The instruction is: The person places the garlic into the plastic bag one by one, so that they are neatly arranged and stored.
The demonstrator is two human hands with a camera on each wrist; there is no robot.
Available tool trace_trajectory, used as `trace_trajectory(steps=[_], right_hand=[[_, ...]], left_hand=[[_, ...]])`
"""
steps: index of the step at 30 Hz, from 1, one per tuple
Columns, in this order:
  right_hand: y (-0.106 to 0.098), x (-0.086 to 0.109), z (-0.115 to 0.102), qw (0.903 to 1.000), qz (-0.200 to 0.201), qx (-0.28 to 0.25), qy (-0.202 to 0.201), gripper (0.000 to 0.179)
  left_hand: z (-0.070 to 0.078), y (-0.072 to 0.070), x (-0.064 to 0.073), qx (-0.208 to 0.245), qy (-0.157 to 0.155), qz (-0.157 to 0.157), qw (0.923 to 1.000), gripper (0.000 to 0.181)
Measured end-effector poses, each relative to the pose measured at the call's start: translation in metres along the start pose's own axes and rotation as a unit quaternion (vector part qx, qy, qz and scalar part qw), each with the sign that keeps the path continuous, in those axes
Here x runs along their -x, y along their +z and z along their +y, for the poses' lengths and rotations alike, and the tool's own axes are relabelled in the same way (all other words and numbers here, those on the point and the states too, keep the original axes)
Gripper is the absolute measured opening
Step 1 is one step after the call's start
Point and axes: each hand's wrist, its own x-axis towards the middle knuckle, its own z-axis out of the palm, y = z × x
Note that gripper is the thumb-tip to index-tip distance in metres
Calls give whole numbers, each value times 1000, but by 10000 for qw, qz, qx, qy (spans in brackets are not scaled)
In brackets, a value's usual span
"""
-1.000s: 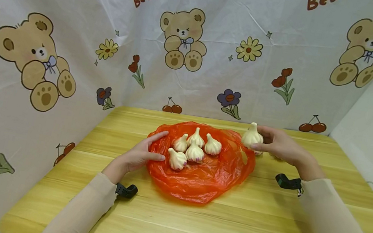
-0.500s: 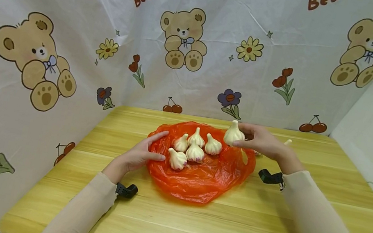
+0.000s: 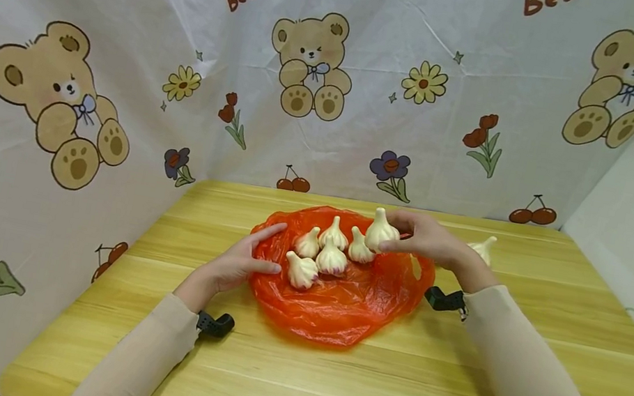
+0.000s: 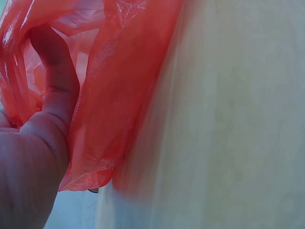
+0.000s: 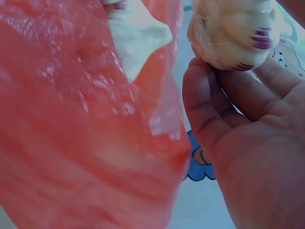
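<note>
Five ribbed garlic bulbs (image 3: 332, 259) sit in one crinkled plastic bag (image 3: 309, 317), left hand (image 3: 232, 264) spread against it, right hand (image 3: 430, 240) pinching another bulb (image 3: 380, 230).

The held garlic (image 3: 382, 232) moved leftward over the bag (image 3: 328, 317).

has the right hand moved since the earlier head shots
Yes, leftward: the right hand holds a garlic bulb that was right of the nearest purple flower on the backdrop and now shows directly below it.
</note>
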Motion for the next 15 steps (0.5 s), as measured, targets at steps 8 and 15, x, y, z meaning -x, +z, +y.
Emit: trace_trajectory(steps=[8, 15], right_hand=[[12, -5, 0, 9998, -124, -96, 78, 62], [22, -10, 4, 9996, -158, -234, 58, 54]], left_hand=[[2, 1, 1, -3, 1, -6, 10000, 92], [0, 0, 0, -18, 3, 19, 10000, 91]])
